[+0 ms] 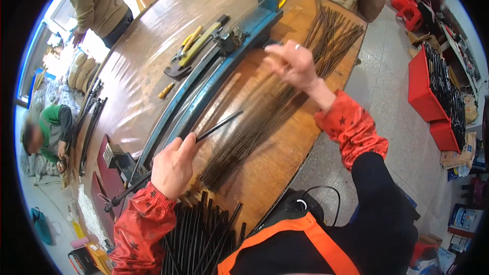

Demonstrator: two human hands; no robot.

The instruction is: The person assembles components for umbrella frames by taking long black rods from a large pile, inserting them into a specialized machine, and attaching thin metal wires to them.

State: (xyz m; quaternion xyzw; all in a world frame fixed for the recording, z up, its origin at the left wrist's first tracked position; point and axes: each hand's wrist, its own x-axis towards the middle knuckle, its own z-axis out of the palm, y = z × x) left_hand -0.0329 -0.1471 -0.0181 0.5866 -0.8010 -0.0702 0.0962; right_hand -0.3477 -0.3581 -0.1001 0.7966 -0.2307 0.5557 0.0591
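Note:
My left hand (174, 167) is closed around a thin black tube (222, 124), which points up and to the right over the table. Raised to the right of it, above a long bundle of thin dark wire-like rods (247, 135), my right hand (293, 65) has its fingers curled together. What those fingers hold, if anything, is too blurred to make out. The rods look twisted or ridged along their length and fan out at the far end. Below my left hand lies a heap of black tubes (196, 237).
A long blue metal rail fixture (191, 109) crosses the wooden table (277, 165). Beyond it lie yellow-handled tools (191, 40) and a small yellow handle (166, 90). Red crates (422, 89) of black pieces stand on the right. Two people are at the left, one in green (51, 127).

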